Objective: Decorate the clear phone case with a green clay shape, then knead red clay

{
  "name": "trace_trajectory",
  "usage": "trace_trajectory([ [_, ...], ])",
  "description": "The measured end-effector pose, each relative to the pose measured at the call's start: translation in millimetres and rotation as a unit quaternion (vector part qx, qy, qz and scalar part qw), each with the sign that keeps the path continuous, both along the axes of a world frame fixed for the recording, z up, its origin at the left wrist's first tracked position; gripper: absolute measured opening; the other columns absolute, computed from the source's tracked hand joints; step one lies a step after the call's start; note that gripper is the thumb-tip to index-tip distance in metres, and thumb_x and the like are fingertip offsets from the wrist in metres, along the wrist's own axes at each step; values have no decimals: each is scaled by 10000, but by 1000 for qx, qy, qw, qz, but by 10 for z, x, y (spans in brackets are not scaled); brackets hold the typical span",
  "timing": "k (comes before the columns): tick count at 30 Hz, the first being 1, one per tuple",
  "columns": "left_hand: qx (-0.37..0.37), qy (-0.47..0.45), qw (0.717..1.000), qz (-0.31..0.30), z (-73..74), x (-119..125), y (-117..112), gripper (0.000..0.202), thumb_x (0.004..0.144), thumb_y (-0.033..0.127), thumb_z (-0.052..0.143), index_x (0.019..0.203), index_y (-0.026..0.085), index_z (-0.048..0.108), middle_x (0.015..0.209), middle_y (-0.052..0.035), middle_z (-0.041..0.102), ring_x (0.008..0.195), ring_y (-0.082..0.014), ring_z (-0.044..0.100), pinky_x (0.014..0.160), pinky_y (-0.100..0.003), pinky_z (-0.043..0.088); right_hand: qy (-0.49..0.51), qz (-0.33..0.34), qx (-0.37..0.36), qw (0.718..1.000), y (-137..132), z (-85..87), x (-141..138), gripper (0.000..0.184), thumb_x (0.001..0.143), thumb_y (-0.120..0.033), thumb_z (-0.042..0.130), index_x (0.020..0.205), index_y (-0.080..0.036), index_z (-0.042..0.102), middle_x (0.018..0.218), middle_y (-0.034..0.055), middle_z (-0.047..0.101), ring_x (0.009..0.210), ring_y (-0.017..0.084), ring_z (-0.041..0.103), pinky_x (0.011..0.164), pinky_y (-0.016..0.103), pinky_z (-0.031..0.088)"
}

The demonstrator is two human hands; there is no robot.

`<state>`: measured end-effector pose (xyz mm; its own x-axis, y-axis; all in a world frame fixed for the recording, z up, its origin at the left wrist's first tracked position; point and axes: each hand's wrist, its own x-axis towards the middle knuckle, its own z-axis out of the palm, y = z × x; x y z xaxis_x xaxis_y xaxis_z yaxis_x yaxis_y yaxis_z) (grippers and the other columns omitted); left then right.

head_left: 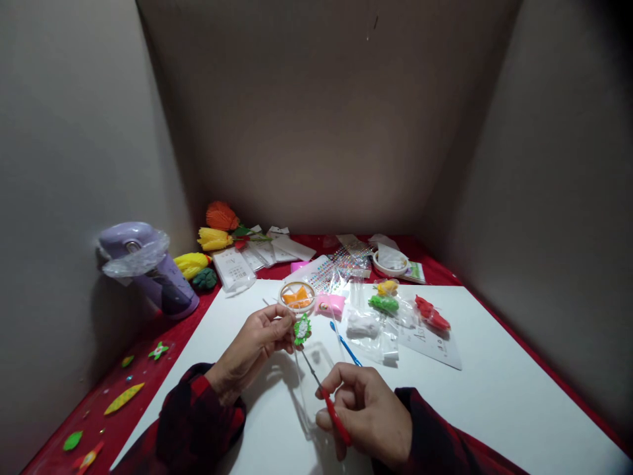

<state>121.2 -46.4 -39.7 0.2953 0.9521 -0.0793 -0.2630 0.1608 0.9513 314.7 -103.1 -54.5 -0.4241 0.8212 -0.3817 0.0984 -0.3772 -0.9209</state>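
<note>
A small green clay flower (302,329) with a whitish centre is pinched in the fingertips of my left hand (262,340). My right hand (366,409) is closed round a red-handled modelling tool (336,419). The tool's thin metal shaft slants up to just below the flower; whether its tip touches the flower I cannot tell. Beneath both hands lies a clear plastic box or lid (316,369) on the white board (237,422). Just beyond my right hand rests a blue tool (350,346).
Behind my hands are orange clay (297,298) in a round container, a pink packet (330,305), white clay (363,325), green clay (384,303) and red clay (432,313). A purple pitcher (153,270) stands at left. Small clay shapes (123,399) lie on the red cloth (113,432).
</note>
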Motion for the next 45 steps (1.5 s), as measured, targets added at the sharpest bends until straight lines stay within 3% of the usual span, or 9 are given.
trace_trajectory([
  [18, -2, 7, 1000, 7, 36, 12, -11, 187, 798, 311, 677, 827, 132, 629, 723, -30, 603, 608, -109, 528, 587, -228, 432, 21, 0, 4, 1000, -9, -28, -15, 354, 570, -334, 808, 721, -151, 544, 377, -70, 531, 335, 64, 480, 396, 151, 317],
  [30, -17, 10, 1000, 16, 70, 13, -24, 232, 761, 339, 712, 843, 134, 642, 661, -26, 615, 613, -145, 599, 601, -249, 463, 8, -15, 1, 1000, -6, -8, -15, 327, 564, -305, 801, 708, -158, 546, 369, -73, 528, 323, 58, 442, 398, 157, 290],
  [45, -17, 7, 1000, 23, 49, 3, -10, 200, 790, 312, 688, 843, 127, 631, 657, -24, 615, 586, -119, 587, 581, -229, 461, 14, -4, 12, 1000, -9, -56, -11, 298, 592, -283, 776, 727, -158, 541, 387, -73, 535, 339, 65, 474, 393, 153, 310],
])
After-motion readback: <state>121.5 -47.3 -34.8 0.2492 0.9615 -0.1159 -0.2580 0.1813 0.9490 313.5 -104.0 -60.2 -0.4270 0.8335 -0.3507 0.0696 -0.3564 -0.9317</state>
